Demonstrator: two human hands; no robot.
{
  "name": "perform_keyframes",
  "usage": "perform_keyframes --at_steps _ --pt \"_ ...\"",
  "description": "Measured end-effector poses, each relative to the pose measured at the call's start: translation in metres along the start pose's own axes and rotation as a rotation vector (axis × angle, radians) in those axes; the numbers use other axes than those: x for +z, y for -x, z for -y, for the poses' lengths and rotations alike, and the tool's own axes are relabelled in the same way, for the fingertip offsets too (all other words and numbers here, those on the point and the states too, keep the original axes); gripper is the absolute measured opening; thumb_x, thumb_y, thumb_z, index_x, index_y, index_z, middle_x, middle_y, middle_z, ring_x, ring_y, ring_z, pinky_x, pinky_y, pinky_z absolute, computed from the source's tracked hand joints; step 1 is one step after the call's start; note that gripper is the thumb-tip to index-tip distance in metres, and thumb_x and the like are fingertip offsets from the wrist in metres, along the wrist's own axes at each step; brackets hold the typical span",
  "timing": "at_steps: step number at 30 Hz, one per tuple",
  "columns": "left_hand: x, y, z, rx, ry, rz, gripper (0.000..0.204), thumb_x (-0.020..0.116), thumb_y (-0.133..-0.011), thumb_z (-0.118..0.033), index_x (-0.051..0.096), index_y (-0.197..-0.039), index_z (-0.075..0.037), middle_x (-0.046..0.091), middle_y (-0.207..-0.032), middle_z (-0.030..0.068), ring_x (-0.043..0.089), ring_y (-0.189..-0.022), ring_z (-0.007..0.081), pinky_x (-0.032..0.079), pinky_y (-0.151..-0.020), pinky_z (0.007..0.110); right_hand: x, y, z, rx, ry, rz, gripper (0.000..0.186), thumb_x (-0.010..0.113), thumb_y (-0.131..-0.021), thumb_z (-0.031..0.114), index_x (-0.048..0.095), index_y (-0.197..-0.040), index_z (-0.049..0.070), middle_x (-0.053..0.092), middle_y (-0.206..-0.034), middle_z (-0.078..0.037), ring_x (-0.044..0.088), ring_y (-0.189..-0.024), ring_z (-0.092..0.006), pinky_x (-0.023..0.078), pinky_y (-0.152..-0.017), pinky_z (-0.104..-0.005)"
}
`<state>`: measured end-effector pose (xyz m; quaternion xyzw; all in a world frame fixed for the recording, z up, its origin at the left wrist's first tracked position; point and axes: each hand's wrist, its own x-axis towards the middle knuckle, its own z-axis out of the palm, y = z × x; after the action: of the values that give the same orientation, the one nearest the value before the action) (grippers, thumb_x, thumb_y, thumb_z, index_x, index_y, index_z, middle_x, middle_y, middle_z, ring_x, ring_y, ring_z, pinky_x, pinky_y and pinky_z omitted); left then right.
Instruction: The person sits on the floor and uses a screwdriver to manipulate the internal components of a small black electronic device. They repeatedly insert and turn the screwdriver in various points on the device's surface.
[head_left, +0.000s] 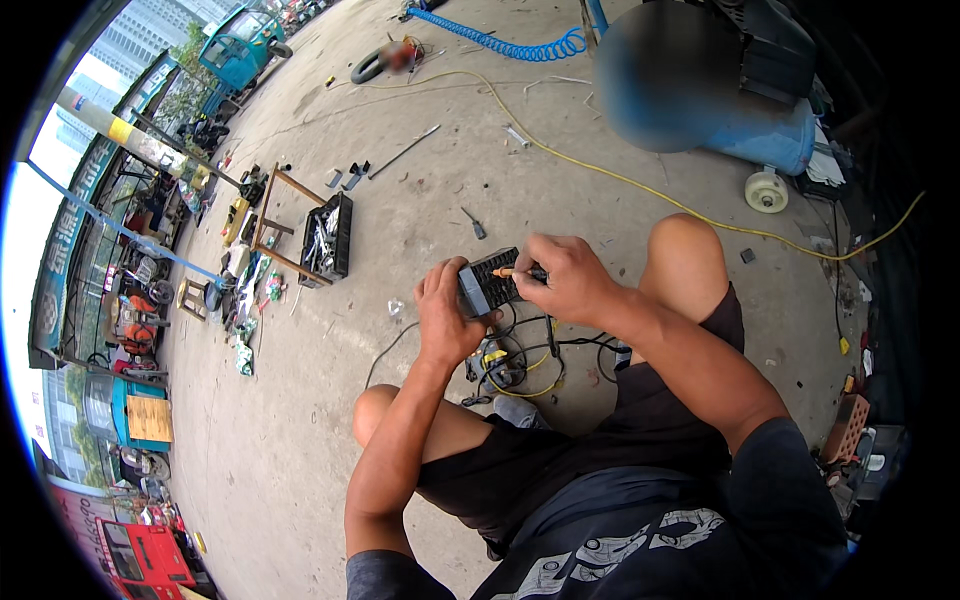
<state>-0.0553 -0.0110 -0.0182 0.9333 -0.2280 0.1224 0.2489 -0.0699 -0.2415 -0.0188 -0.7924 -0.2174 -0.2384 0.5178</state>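
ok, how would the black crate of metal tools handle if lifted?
The black crate is probably heavy for its size, since metal tools fill much of it. Its straight walls suggest a stiff material, so it likely won't sag much. The tools lie jumbled, so they may slide if it tilts.

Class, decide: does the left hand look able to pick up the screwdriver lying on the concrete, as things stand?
Probably not as it stands: the left hand is occupied holding the black slotted case, though nothing seems to block the way to the screwdriver.
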Motion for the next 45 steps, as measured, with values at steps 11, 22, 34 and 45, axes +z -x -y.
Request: perform_keyframes --at_steps 11,22,34,45 --pt "0.0 0.0 0.001 -0.02 -0.003 0.004 0.092 0.1 -0.052 -0.016 0.059 -0.134 -0.005 0.064 -0.127 0.0146 0.057 -0.124 0.0392 0.039 -0.11 0.048 -0.004 0.001 0.001 -0.035 0.041 -0.068 0.019 0.076 -0.082 0.002 0.058 -0.087 0.001 0.07 -0.08 -0.016 0.071 -0.072 -0.037 0.054 -0.061 -0.0435" --pt "-0.001 -0.001 0.002 -0.017 0.015 0.006 0.09 0.099 -0.052 -0.016 0.059 -0.132 -0.005 0.065 -0.126 0.0137 0.058 -0.122 0.0389 0.04 -0.11 0.047 -0.01 0.001 -0.02 0.17 0.294 -0.089 0.016 0.075 -0.082 0.003 0.06 -0.088 0.001 0.072 -0.084 -0.017 0.07 -0.08 -0.0388 0.055 -0.068 -0.0481" --pt "0.0 0.001 0.004 0.005 0.008 0.002 0.09 0.099 -0.052 -0.016 0.059 -0.132 -0.005 0.066 -0.123 0.0149 0.06 -0.12 0.0396 0.041 -0.108 0.048 -0.019 -0.002 -0.011 0.305 -0.063 -0.094 0.017 0.076 -0.083 0.012 0.066 -0.086 -0.002 0.07 -0.073 -0.018 0.069 -0.067 -0.0281 0.053 -0.063 -0.0408" --pt "-0.003 0.001 0.002 0.01 0.024 0.014 0.09 0.099 -0.052 -0.016 0.06 -0.132 -0.005 0.067 -0.124 0.0149 0.06 -0.12 0.0394 0.041 -0.108 0.048 -0.02 -0.006 -0.015 0.361 0.001 -0.127 0.02 0.078 -0.081 0.014 0.067 -0.086 -0.002 0.071 -0.075 -0.016 0.069 -0.067 -0.029 0.053 -0.064 -0.0402"
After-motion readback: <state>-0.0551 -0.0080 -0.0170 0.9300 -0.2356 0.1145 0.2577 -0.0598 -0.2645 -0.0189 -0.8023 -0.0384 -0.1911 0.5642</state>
